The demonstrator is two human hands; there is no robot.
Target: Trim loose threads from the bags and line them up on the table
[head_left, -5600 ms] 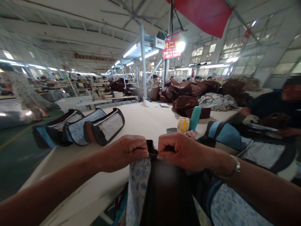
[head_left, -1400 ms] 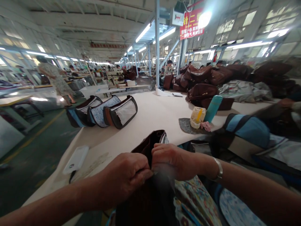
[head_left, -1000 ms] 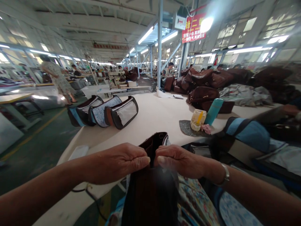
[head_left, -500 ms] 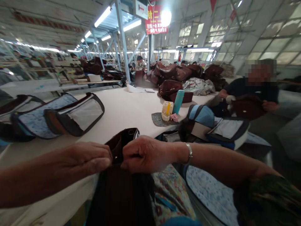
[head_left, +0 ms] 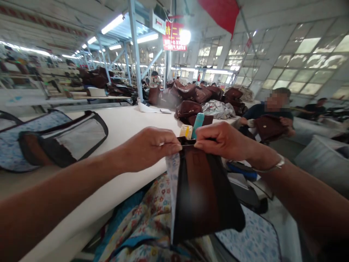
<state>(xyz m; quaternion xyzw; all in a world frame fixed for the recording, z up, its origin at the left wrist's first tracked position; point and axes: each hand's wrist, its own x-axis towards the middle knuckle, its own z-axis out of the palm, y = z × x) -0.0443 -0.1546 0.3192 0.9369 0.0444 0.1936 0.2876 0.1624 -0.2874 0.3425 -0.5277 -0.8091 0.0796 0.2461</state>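
A black and brown bag piece (head_left: 203,193) hangs from both hands over my lap, its flat face toward me and pale blue patterned lining along its left side. My left hand (head_left: 154,145) pinches the left of its top edge. At the right of that same edge, my right hand (head_left: 223,140) grips it between thumb and curled fingers. A narrow dark opening shows between the hands. Behind them stand a teal bottle (head_left: 198,123) and a cream container (head_left: 185,131), both partly hidden.
Bag pieces (head_left: 73,140) with blue patterned lining lie on the white table (head_left: 120,123) at left. Brown bags (head_left: 188,91) are heaped at its far end. Across to the right, a person (head_left: 268,112) holds a brown bag. More panels (head_left: 253,229) lie by my right side.
Both hands have moved up and to the right with the bag piece, which now hangs lifted and shows its front face. The camera view has shifted a little to the right.
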